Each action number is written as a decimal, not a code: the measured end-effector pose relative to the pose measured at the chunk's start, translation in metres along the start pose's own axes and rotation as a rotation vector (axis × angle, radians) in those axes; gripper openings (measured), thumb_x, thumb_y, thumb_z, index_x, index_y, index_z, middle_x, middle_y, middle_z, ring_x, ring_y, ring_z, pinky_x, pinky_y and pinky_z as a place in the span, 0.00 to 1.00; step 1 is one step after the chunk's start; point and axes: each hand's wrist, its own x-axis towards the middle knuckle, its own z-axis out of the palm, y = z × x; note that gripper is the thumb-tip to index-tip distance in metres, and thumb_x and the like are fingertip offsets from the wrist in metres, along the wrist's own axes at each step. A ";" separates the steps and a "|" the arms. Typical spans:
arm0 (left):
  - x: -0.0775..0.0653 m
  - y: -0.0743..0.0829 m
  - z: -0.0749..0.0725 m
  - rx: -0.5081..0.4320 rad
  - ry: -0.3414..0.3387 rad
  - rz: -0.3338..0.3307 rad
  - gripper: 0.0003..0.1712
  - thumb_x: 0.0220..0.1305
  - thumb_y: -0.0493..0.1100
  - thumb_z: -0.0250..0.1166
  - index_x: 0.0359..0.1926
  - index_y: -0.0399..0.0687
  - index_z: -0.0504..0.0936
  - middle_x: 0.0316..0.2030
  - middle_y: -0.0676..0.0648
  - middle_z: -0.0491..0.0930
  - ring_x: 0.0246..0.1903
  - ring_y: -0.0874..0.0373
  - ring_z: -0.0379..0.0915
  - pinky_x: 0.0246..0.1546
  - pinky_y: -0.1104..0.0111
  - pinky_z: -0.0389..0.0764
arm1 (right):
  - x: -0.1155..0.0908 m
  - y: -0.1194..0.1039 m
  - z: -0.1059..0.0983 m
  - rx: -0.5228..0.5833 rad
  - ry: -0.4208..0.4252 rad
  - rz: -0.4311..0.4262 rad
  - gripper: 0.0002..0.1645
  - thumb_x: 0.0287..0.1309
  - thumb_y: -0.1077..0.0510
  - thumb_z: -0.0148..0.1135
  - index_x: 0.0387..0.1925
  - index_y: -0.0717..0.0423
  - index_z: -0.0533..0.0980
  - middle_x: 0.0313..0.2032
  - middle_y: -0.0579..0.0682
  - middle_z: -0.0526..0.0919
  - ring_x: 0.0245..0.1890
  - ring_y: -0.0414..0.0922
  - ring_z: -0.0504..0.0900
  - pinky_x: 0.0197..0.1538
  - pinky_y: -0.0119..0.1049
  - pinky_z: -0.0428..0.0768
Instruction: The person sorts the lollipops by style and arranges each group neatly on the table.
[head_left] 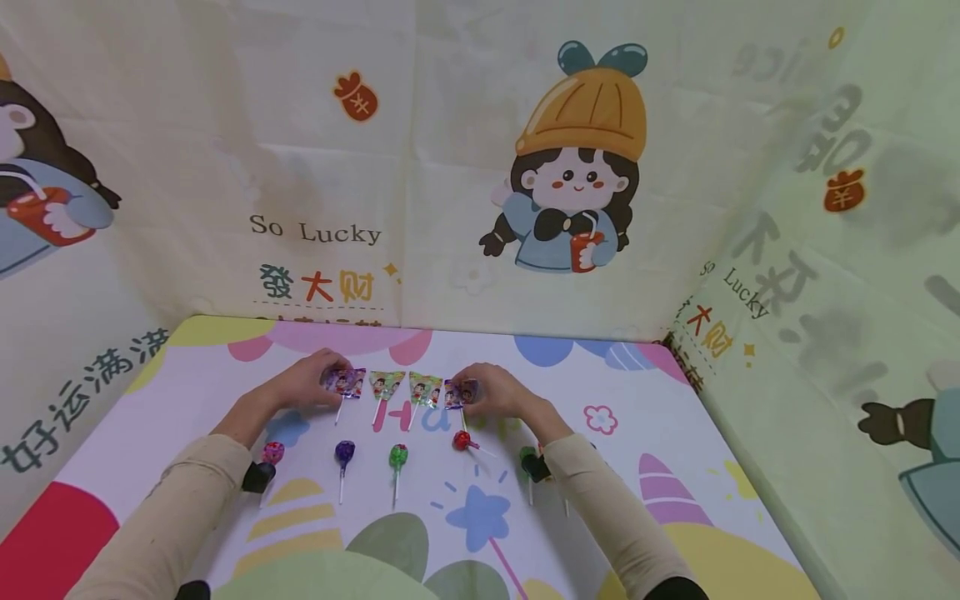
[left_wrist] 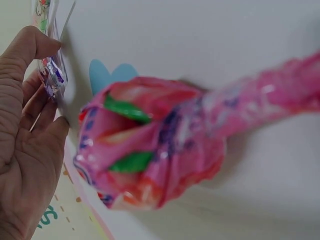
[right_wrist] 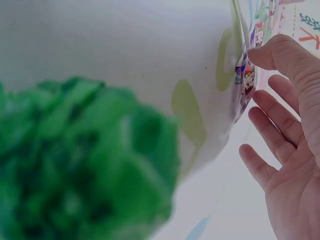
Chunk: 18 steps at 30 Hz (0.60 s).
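In the head view my left hand (head_left: 306, 385) pinches the edge of a flat purple-wrapped lollipop (head_left: 347, 382) at the left end of a row. At the row's right end my right hand (head_left: 501, 392) holds another purple-wrapped lollipop (head_left: 456, 394) by its side. Between them lie two lollipops in green-and-yellow wrappers, one left (head_left: 386, 383) and one right (head_left: 425, 389). Seen from the left wrist, the thumb and fingers (left_wrist: 37, 47) meet at the shiny wrapper (left_wrist: 54, 77). From the right wrist, the thumb (right_wrist: 280, 52) touches the wrapper (right_wrist: 245, 77), other fingers spread.
Nearer me lie round lollipops: pink (head_left: 273, 452), dark purple (head_left: 344, 452), green (head_left: 398, 455) and red (head_left: 462, 440), the red one turned sideways. Another green one (head_left: 528, 458) is partly covered by the right wrist. Printed cloth walls (head_left: 442, 167) enclose the patterned table (head_left: 570, 533).
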 end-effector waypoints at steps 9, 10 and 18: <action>0.000 0.000 -0.001 -0.001 -0.003 0.004 0.35 0.57 0.44 0.77 0.63 0.39 0.75 0.61 0.34 0.70 0.62 0.35 0.67 0.67 0.38 0.66 | -0.007 -0.004 -0.004 0.065 0.024 0.039 0.32 0.55 0.58 0.76 0.62 0.52 0.78 0.63 0.52 0.80 0.67 0.53 0.73 0.72 0.53 0.68; 0.000 0.000 -0.001 -0.002 -0.004 0.005 0.35 0.57 0.44 0.77 0.62 0.39 0.75 0.61 0.34 0.71 0.62 0.35 0.67 0.67 0.38 0.66 | -0.008 -0.004 -0.004 0.071 0.028 0.043 0.32 0.55 0.58 0.76 0.63 0.52 0.78 0.63 0.52 0.79 0.67 0.53 0.73 0.71 0.54 0.68; 0.000 -0.001 0.000 -0.006 -0.008 -0.006 0.35 0.57 0.44 0.77 0.63 0.40 0.75 0.62 0.34 0.70 0.62 0.35 0.67 0.67 0.38 0.66 | -0.017 -0.008 -0.005 0.110 0.058 0.022 0.33 0.56 0.59 0.75 0.64 0.53 0.77 0.63 0.52 0.79 0.67 0.52 0.73 0.71 0.54 0.69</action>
